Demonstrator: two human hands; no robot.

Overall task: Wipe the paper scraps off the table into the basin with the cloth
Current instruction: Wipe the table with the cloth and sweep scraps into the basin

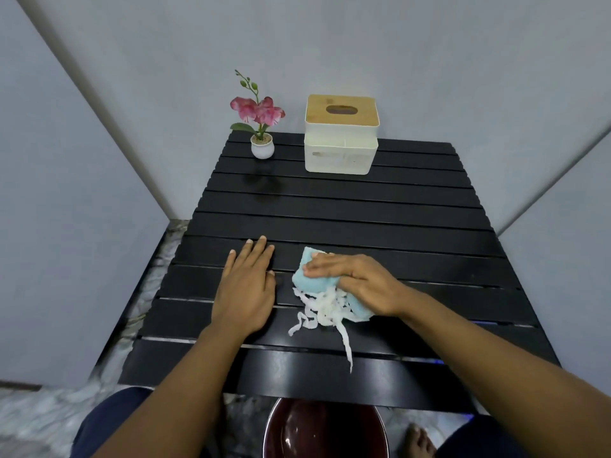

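My right hand (357,279) presses down on a light blue cloth (309,276) on the black slatted table (347,200). A bunch of white paper scraps (325,309) lies against the cloth's near side, with one long strip trailing toward the table's front edge. My left hand (246,289) rests flat on the table just left of the cloth, fingers spread, holding nothing. A dark red basin (325,431) stands on the floor below the table's front edge, straight under the scraps.
A small pink flower in a white pot (261,143) and a white tissue box with a wooden lid (340,137) stand at the table's far edge. Grey walls close in on both sides. My bare foot (418,441) is right of the basin.
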